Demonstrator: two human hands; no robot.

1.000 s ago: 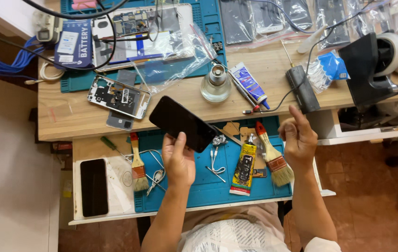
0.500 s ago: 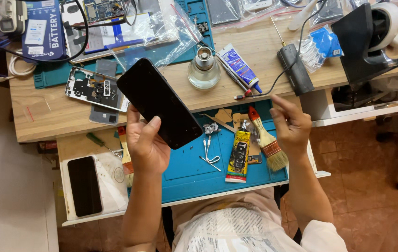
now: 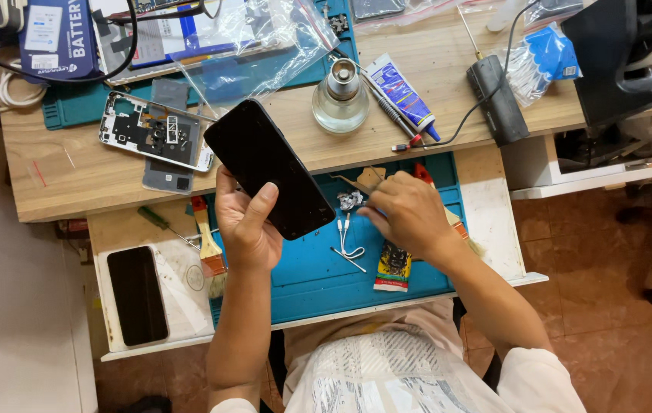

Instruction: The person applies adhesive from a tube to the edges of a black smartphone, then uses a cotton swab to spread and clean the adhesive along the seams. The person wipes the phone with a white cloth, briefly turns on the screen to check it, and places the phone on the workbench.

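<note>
Above the blue mat point(image 3: 303, 283) on the pull-out shelf of the counter point(image 3: 73, 183), the left hand point(image 3: 245, 226) holds a black phone point(image 3: 268, 168) up in the air, tilted, with its dark glass face toward the camera. The thumb lies along the right edge of the glass and the other fingers are curled behind, so the grip is closed on the phone. The right hand point(image 3: 410, 214) is low over the mat, fingers bent together just beside the tweezers point(image 3: 349, 237) and a small metal part; it seems to pinch something there, but the knuckles hide the fingertips and I cannot tell if they are pressed together or what is between them. To do this step well, in my judgement, the phone should be kept by its edges only, not pressed on the glass, and held steady while the other hand picks its tool with a light pinch, because small parts on the mat can roll away. The phone looks thin, rectangular with round corners, glossy and black, with no crack visible and the screen off. Near it lie a brush point(image 3: 207, 245) at the left edge of the mat, a second black phone point(image 3: 137, 294) flat on the white tray, an opened phone frame point(image 3: 154, 138) and a glass bottle point(image 3: 341, 99) on the wood above.
</note>
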